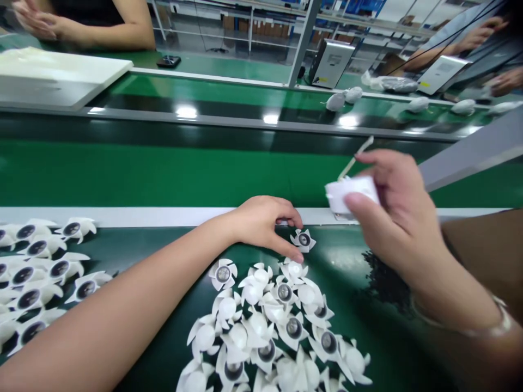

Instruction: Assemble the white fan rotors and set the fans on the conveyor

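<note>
Right hand (392, 218): closed on a white pad (352, 194), held up over the belt edge; a wooden stick (355, 158) projects behind it, its grip hidden.
Left hand (261, 228): half open, fingers curled, nothing gripped; held just beside a white fan (303, 240), contact not distinguishable.
Fans: heaped loosely on the green belt (339, 256), dark round centres mostly up; a fan pile (261, 321) is placed below the left hand, and a fan row (36, 261) is laid out at far left.
Step in hand: pad and stick are held clear of all fans.
Next move: the lone fan is left within reach of the left fingers.
</note>
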A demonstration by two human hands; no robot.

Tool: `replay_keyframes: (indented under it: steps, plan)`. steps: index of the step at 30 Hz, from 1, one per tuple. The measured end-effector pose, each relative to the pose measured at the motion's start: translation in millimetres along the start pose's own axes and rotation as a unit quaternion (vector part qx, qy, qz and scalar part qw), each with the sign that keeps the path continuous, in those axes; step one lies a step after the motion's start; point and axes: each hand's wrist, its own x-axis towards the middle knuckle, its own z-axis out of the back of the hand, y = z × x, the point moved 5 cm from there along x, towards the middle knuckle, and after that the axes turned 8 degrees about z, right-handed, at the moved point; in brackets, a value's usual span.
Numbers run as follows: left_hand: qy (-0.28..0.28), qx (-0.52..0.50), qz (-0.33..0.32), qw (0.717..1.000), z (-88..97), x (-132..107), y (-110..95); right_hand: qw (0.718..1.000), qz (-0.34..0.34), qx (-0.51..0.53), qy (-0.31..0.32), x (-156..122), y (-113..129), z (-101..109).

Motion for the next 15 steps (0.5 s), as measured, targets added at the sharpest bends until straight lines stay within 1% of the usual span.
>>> replay_keyframes:
  steps: [1,3,5,6,8,10,13,15]
  plan:
    - [0.0,-0.018,0.015,1.0,1.1,1,2,0.999,-0.03,0.035,0.004,-16,-4,5]
    - [-0.007,-0.061,0.049,0.997,2.5,2,6,0.989,-0.069,0.127,0.025,-43,-11,2]
    - [-0.013,-0.103,0.069,0.992,2.6,3,10,0.978,-0.072,0.193,0.035,-59,-12,-7]
    - [-0.018,-0.122,0.073,0.99,2.5,4,11,0.977,-0.06,0.201,0.038,-63,-10,-12]
    - [-0.021,-0.148,0.072,0.986,1.5,4,10,0.982,-0.024,0.18,0.054,-66,-5,-20]
    - [-0.022,-0.16,0.081,0.984,0.1,4,10,0.985,0.012,0.148,0.084,-65,2,-25]
    - [-0.038,-0.13,0.12,0.984,-0.5,4,9,0.987,0.047,0.093,0.125,-67,8,-29]
    - [-0.045,-0.101,0.149,0.983,0.3,5,7,0.989,0.046,0.065,0.125,-70,7,-29]
